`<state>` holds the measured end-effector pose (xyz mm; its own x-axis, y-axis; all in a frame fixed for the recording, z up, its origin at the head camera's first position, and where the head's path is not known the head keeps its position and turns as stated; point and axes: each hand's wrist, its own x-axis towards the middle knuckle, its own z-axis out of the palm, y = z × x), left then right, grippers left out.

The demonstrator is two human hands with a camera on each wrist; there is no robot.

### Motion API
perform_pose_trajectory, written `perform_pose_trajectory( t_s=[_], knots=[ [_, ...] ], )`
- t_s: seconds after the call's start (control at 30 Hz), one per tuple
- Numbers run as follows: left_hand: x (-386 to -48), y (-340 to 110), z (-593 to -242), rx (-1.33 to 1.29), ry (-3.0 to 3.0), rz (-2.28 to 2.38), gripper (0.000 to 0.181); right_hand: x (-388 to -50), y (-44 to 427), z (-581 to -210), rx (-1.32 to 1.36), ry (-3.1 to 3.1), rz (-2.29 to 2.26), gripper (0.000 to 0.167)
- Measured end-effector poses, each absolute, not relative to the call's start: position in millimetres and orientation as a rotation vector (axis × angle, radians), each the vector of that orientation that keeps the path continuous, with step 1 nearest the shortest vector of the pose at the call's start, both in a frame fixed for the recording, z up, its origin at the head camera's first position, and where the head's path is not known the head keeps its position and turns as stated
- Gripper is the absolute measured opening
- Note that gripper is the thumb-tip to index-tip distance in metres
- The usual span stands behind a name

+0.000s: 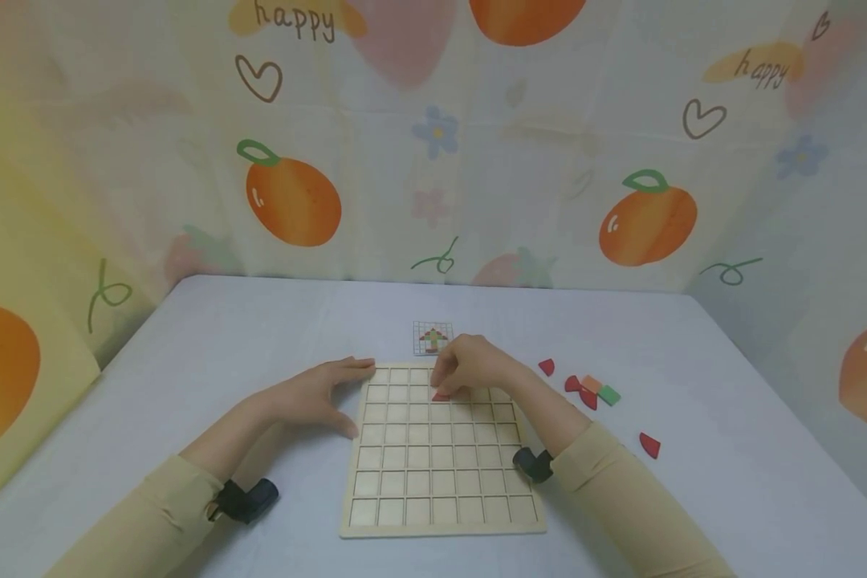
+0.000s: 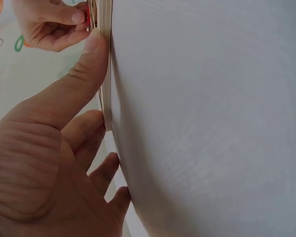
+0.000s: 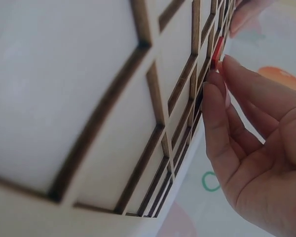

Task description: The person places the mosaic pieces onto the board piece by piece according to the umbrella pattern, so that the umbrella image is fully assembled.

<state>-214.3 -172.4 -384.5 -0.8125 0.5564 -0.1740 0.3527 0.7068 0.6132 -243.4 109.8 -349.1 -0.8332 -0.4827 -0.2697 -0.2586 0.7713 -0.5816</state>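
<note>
A wooden grid board [image 1: 418, 484] with square cells lies in front of me. Between thumb and fingers my right hand [image 1: 478, 363] pinches a red piece [image 1: 441, 397] over an upper cell, near the middle of the board; in the right wrist view the red piece [image 3: 217, 52] sticks out past the fingertips, close to the grid. My left hand [image 1: 309, 399] is spread at the board's upper left side. Its thumb [image 2: 94, 47] rests against the board's edge in the left wrist view. Just behind the board is a small card [image 1: 425, 340] with a coloured grid picture, partly beside the right hand.
Right of the board lie loose pieces: several red quarter-round ones, among them a single one [image 1: 649, 445] nearer me, plus an orange square [image 1: 592, 384] and a green square [image 1: 609, 394]. A patterned curtain [image 1: 376, 160] hangs behind the white table [image 1: 274, 309].
</note>
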Motion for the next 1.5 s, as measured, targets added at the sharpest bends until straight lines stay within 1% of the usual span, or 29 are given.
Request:
perform_pose_trajectory(
  t_s=[0.33, 0.7, 0.97, 1.13, 1.5],
  knots=[
    [-214.5, -169.6, -382.1, 0.713, 2.579, 0.786, 0.100, -248.7, 125.4, -344.2, -0.613, 2.552, -0.790, 0.011],
    [-215.2, -171.5, -383.9, 0.735, 2.594, 0.761, 0.101, -255.4, 165.6, -333.7, -0.556, 2.564, -0.836, 0.023],
    [-215.7, -171.7, -383.3, 0.721, 2.599, 0.762, 0.103, -256.9, 194.9, -327.5, -0.453, 2.595, -0.881, 0.028],
    [-214.4, -171.9, -381.4, 0.731, 2.595, 0.781, 0.104, -258.5, 216.9, -327.3, -0.434, 2.641, -0.869, 0.030],
    [-214.2, -171.1, -380.0, 0.718, 2.592, 0.778, 0.103, -257.4, 272.6, -338.6, -0.253, 2.671, -0.888, 0.035]
  ],
)
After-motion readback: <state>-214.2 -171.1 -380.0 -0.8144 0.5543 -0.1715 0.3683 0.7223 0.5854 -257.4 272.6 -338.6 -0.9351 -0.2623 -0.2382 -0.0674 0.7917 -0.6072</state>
